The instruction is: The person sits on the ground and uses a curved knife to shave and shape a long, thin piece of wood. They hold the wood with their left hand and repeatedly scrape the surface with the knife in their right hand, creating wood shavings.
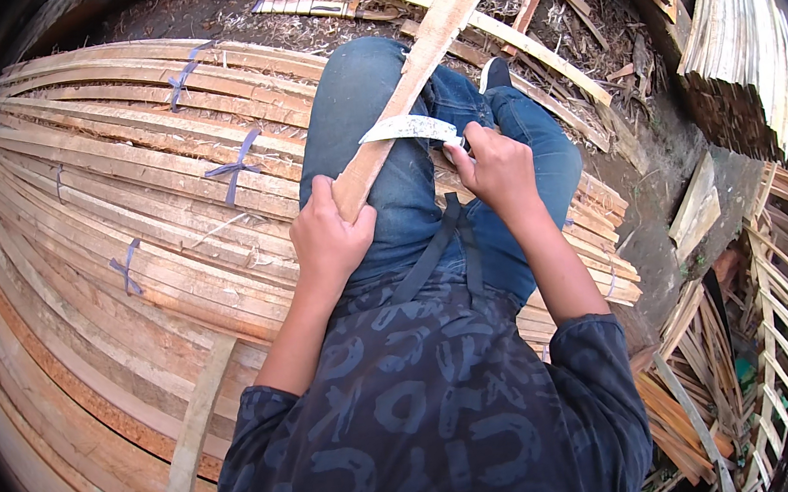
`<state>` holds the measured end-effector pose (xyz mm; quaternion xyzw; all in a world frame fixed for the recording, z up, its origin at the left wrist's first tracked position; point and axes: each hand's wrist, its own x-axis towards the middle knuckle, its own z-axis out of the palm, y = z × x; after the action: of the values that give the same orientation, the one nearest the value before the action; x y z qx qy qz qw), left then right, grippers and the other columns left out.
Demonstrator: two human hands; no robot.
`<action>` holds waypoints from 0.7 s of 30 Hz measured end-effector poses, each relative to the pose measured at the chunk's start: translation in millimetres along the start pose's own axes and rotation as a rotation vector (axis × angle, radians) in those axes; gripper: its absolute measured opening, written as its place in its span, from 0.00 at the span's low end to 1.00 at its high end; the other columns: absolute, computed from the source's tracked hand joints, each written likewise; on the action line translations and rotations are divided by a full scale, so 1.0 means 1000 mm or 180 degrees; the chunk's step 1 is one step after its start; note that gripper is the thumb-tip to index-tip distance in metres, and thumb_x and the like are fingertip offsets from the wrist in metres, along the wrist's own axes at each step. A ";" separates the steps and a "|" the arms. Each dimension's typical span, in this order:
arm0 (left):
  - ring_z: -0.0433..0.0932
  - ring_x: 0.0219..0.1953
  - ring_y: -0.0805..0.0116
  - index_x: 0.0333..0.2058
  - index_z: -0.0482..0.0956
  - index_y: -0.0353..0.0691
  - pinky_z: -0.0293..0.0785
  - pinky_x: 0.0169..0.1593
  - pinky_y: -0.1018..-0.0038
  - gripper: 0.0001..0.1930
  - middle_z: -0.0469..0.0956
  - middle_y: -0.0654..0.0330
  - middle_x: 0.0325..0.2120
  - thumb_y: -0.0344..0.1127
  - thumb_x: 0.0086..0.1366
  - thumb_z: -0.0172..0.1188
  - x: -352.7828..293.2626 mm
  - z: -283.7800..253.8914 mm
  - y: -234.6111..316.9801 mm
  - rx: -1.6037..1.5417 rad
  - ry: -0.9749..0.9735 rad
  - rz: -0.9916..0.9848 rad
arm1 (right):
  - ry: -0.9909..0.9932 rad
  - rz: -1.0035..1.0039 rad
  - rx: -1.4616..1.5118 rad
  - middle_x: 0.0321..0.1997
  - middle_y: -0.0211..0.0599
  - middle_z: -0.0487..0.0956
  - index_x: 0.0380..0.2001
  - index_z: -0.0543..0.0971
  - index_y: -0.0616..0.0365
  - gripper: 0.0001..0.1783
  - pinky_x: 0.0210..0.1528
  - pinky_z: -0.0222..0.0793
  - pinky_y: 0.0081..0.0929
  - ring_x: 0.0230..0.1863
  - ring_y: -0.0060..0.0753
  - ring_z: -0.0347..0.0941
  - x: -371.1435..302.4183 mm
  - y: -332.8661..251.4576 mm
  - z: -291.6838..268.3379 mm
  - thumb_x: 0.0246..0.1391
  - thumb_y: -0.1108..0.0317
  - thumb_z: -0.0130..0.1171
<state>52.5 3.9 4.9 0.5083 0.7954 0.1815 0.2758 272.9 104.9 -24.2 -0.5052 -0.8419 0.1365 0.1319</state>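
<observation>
A long wooden slat (pixel 434 35) slants across my left thigh, from my left hand up past the top of the picture. My left hand (pixel 328 236) is wrapped round its lower end, thumb on one side and fingers on the other. In my right hand (pixel 499 166) is a knife (pixel 412 128) with a broad, curved, pale blade; my fist hides most of its handle. The blade crosses the slat just above my left hand, over my thigh. Whether its edge bites into the wood I cannot tell. The slat's edge looks rough and splintered near the blade.
Bundles of slats (pixel 137 177) tied with blue-purple strips (pixel 236 169) lie under and left of me. Shavings (pixel 206 14) and loose strips cover the ground ahead, with a sheathed tool (pixel 311 8). A stack of thin boards (pixel 736 47) stands right; a slatted wooden frame (pixel 781 349) lies lower right.
</observation>
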 end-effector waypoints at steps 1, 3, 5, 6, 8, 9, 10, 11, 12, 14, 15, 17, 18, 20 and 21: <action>0.77 0.28 0.39 0.34 0.68 0.38 0.72 0.32 0.54 0.16 0.76 0.43 0.21 0.38 0.50 0.61 0.000 -0.002 0.001 -0.0010 -0.0025 -0.0015 | 0.0013 0.0005 -0.0038 0.17 0.36 0.74 0.23 0.69 0.54 0.19 0.18 0.69 0.36 0.19 0.41 0.76 0.001 0.003 0.000 0.54 0.51 0.60; 0.77 0.28 0.39 0.34 0.68 0.37 0.72 0.32 0.54 0.16 0.76 0.43 0.20 0.38 0.50 0.61 0.001 -0.004 0.004 -0.0001 -0.0028 -0.0023 | 0.0038 0.0014 -0.0116 0.18 0.36 0.74 0.23 0.70 0.54 0.20 0.18 0.69 0.35 0.19 0.40 0.76 0.005 0.010 0.001 0.54 0.50 0.60; 0.77 0.27 0.39 0.34 0.68 0.36 0.72 0.32 0.54 0.17 0.75 0.43 0.20 0.38 0.49 0.61 0.003 -0.003 0.005 0.0024 -0.0001 0.0007 | 0.0165 -0.0046 -0.0238 0.18 0.35 0.74 0.23 0.69 0.53 0.20 0.18 0.69 0.35 0.19 0.40 0.76 0.008 0.014 0.004 0.54 0.50 0.59; 0.77 0.28 0.39 0.34 0.68 0.36 0.72 0.33 0.53 0.17 0.76 0.42 0.22 0.39 0.49 0.61 0.003 -0.003 0.004 0.0050 -0.0060 -0.0033 | 0.0207 0.0026 -0.0292 0.18 0.35 0.74 0.23 0.69 0.53 0.20 0.18 0.69 0.36 0.19 0.40 0.76 0.009 0.017 0.006 0.55 0.49 0.59; 0.78 0.30 0.38 0.34 0.67 0.35 0.73 0.34 0.51 0.19 0.77 0.41 0.25 0.41 0.49 0.62 0.003 -0.004 0.003 0.0090 -0.0150 -0.0103 | 0.0315 0.0151 -0.0410 0.18 0.35 0.74 0.23 0.69 0.53 0.20 0.18 0.69 0.36 0.19 0.40 0.76 0.014 0.022 0.006 0.55 0.49 0.58; 0.78 0.30 0.38 0.34 0.67 0.35 0.73 0.34 0.51 0.19 0.77 0.41 0.25 0.41 0.49 0.62 0.004 -0.004 0.004 0.0090 -0.0185 -0.0129 | 0.0282 0.0189 -0.0438 0.18 0.35 0.74 0.23 0.69 0.53 0.20 0.19 0.69 0.36 0.20 0.41 0.76 0.016 0.025 0.003 0.55 0.48 0.58; 0.78 0.30 0.38 0.34 0.67 0.35 0.73 0.34 0.51 0.19 0.77 0.41 0.25 0.42 0.49 0.62 0.006 -0.005 0.005 0.0088 -0.0217 -0.0152 | 0.0323 0.0161 -0.0448 0.18 0.35 0.74 0.24 0.69 0.53 0.20 0.19 0.69 0.37 0.20 0.42 0.76 0.017 0.027 0.004 0.55 0.49 0.58; 0.78 0.30 0.39 0.34 0.67 0.35 0.73 0.34 0.51 0.20 0.77 0.41 0.25 0.42 0.49 0.62 0.006 -0.005 0.006 0.0087 -0.0250 -0.0174 | 0.0364 0.0133 -0.0457 0.18 0.35 0.74 0.24 0.69 0.53 0.20 0.19 0.69 0.37 0.20 0.42 0.76 0.018 0.028 0.005 0.56 0.49 0.58; 0.78 0.30 0.39 0.35 0.67 0.35 0.74 0.35 0.51 0.20 0.77 0.41 0.25 0.42 0.49 0.62 0.006 -0.006 0.006 0.0121 -0.0275 -0.0179 | 0.0384 0.0188 -0.0458 0.18 0.36 0.75 0.24 0.69 0.53 0.20 0.20 0.69 0.38 0.21 0.43 0.76 0.018 0.027 0.005 0.56 0.49 0.58; 0.78 0.30 0.39 0.35 0.67 0.35 0.74 0.35 0.51 0.20 0.77 0.41 0.25 0.42 0.49 0.63 0.006 -0.007 0.004 0.0185 -0.0314 -0.0194 | 0.0426 0.0285 -0.0459 0.19 0.37 0.75 0.24 0.70 0.54 0.20 0.21 0.69 0.40 0.21 0.46 0.76 0.018 0.025 0.003 0.57 0.49 0.57; 0.78 0.30 0.39 0.35 0.67 0.35 0.74 0.35 0.51 0.21 0.77 0.41 0.25 0.42 0.49 0.63 0.006 -0.006 0.003 0.0190 -0.0287 -0.0162 | 0.0484 0.0452 -0.0555 0.19 0.38 0.76 0.24 0.70 0.55 0.21 0.21 0.69 0.40 0.21 0.47 0.76 0.022 0.034 0.000 0.57 0.49 0.57; 0.78 0.30 0.39 0.35 0.67 0.35 0.74 0.35 0.51 0.21 0.77 0.41 0.25 0.43 0.49 0.63 0.004 -0.004 -0.001 0.0199 -0.0239 -0.0094 | 0.0602 0.0792 -0.0748 0.19 0.40 0.77 0.23 0.70 0.55 0.21 0.21 0.69 0.42 0.21 0.49 0.75 0.031 0.064 -0.013 0.58 0.49 0.56; 0.78 0.30 0.39 0.35 0.67 0.35 0.74 0.35 0.51 0.21 0.77 0.41 0.25 0.43 0.49 0.63 0.004 -0.004 -0.002 0.0194 -0.0244 -0.0075 | 0.0523 0.0772 -0.0725 0.19 0.41 0.77 0.23 0.71 0.56 0.21 0.21 0.69 0.44 0.21 0.52 0.75 0.031 0.070 -0.016 0.59 0.50 0.55; 0.78 0.29 0.38 0.34 0.66 0.35 0.74 0.34 0.51 0.21 0.77 0.41 0.24 0.43 0.49 0.63 0.005 -0.003 -0.003 0.0143 -0.0235 -0.0037 | 0.0397 0.0848 -0.0617 0.19 0.41 0.77 0.22 0.70 0.56 0.21 0.21 0.68 0.44 0.21 0.51 0.75 0.024 0.063 -0.021 0.59 0.50 0.55; 0.77 0.29 0.38 0.33 0.66 0.35 0.73 0.34 0.51 0.20 0.77 0.41 0.24 0.43 0.49 0.63 0.004 -0.003 -0.004 0.0155 -0.0214 -0.0037 | 0.0334 0.0887 -0.0563 0.18 0.41 0.76 0.22 0.70 0.56 0.21 0.20 0.67 0.44 0.21 0.50 0.75 0.018 0.057 -0.024 0.59 0.51 0.56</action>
<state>46.6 6.4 4.0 0.5160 0.7928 0.1433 0.2909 319.1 149.1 -21.1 -0.6330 -0.7644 0.0523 0.1105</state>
